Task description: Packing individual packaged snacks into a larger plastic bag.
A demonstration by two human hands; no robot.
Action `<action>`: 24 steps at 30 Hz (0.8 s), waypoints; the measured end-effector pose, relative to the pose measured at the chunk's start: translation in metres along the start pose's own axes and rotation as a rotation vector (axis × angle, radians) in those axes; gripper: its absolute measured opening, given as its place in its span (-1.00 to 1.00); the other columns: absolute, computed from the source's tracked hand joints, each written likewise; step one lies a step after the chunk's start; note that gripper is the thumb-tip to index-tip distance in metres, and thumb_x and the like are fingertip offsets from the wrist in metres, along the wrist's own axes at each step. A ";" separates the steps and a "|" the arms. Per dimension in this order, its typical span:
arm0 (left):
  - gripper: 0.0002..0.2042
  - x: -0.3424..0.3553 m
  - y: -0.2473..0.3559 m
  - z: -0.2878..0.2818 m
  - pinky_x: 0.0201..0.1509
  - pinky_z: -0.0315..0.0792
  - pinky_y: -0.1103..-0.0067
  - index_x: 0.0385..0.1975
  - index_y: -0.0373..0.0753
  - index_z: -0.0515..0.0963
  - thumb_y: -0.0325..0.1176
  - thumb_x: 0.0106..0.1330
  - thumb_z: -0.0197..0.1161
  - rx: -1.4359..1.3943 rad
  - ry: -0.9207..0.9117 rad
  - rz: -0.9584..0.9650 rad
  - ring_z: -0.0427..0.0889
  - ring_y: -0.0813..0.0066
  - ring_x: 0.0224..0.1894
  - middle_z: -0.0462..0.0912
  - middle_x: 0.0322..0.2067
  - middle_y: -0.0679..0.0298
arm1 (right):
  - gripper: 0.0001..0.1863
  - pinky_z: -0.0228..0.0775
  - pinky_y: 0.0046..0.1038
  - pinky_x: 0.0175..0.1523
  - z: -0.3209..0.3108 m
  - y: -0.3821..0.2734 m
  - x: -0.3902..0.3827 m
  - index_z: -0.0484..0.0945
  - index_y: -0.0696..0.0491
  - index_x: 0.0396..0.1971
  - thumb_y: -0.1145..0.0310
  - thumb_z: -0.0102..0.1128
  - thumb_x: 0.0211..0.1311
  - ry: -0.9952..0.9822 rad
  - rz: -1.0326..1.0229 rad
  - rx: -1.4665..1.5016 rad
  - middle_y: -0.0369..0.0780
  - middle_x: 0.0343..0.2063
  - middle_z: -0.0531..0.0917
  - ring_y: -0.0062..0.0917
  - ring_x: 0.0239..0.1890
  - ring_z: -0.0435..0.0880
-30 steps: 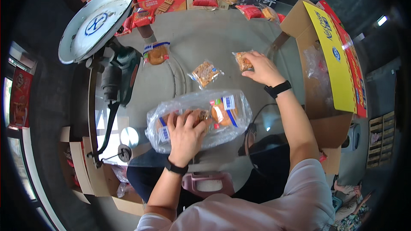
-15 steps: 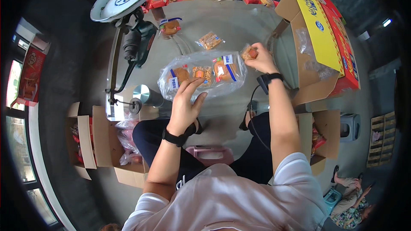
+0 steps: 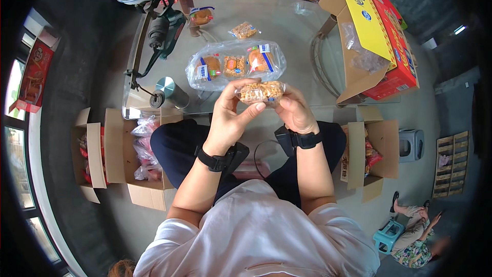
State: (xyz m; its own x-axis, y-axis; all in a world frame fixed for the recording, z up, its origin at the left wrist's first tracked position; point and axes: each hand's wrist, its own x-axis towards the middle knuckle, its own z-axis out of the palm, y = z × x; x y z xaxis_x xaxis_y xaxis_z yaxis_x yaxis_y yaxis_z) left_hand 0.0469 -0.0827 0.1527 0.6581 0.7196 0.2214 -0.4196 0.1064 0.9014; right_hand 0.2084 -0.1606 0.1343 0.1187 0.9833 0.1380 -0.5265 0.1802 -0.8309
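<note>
Between my two hands is a wrapped puffed-grain snack bar [image 3: 260,92], raised over the near edge of the glass table [image 3: 302,46]. My left hand [image 3: 231,118] grips its left end with thumb and fingers. Its right end is pinched by my right hand [image 3: 297,113]. Just beyond lies a clear plastic bag [image 3: 192,72]. It holds a wrapped bun [image 3: 211,65] at the left, a crunchy snack packet [image 3: 234,66] in the middle and another wrapped bun [image 3: 259,61] at the right. Farther back are a loose snack packet [image 3: 244,30] and a loose wrapped bun [image 3: 201,16].
A balance scale [image 3: 161,28] with a white pan stands at the left, beside a metal cylinder [image 3: 171,91]. An open yellow-and-red carton [image 3: 364,36] is at the right. Cardboard boxes [image 3: 146,166] of packets flank my legs. A person [image 3: 415,231] is near a blue stool [image 3: 388,235].
My right hand has brought a snack bar from the right side of the bag toward me. My left hand has left the packet in the bag and now grips the bar too.
</note>
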 end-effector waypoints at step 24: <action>-0.70 -0.024 -0.020 -0.017 -0.28 0.50 0.63 0.02 -0.33 0.45 -0.26 0.45 0.01 -0.463 0.223 -0.495 0.62 0.52 -0.19 0.62 -0.16 0.22 | -0.55 0.37 -0.46 0.10 0.010 -0.002 -0.017 0.50 0.09 0.01 0.48 0.39 0.07 0.058 -0.233 -0.808 -0.20 0.11 0.50 -0.50 0.08 0.52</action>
State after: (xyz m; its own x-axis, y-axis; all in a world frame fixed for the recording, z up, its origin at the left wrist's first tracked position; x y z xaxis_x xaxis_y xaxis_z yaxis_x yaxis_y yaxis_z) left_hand 0.0284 -0.0901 0.1233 0.7172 0.6294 -0.2992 -0.3592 0.7018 0.6153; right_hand 0.1985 -0.1777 0.1389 0.2042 0.9163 0.3446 0.2790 0.2829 -0.9177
